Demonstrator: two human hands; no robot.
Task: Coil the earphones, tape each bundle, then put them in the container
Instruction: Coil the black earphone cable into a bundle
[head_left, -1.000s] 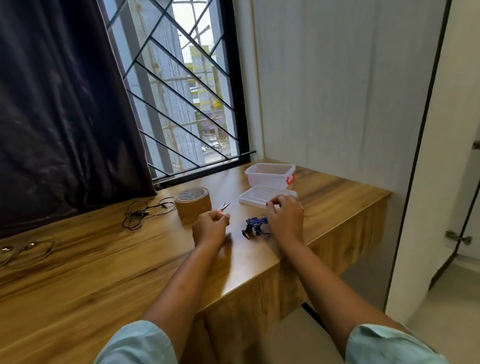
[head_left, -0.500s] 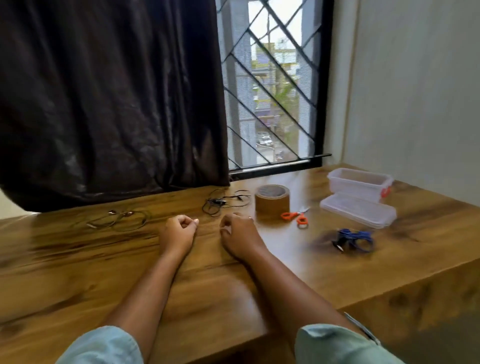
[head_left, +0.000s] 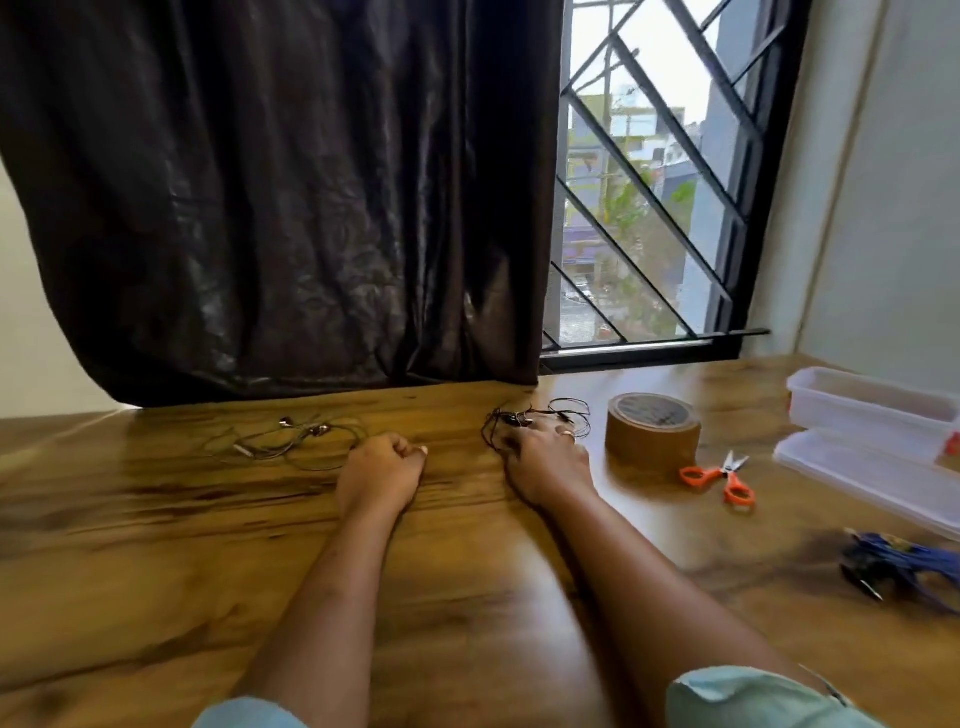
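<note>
The right hand covers the black earphones, pinch unclear; the left hand stays out, fisted; it should gather all strands before coiling.

We find bare surface across the near left. At far centre, the grey earphones and black earphones lie loose, with a gap between them. The right is crowded: tape roll, scissors, lid and container stand close together. The blue earphones block the near right.

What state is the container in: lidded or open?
Open: the lid lies beside the container, not on it.
</note>
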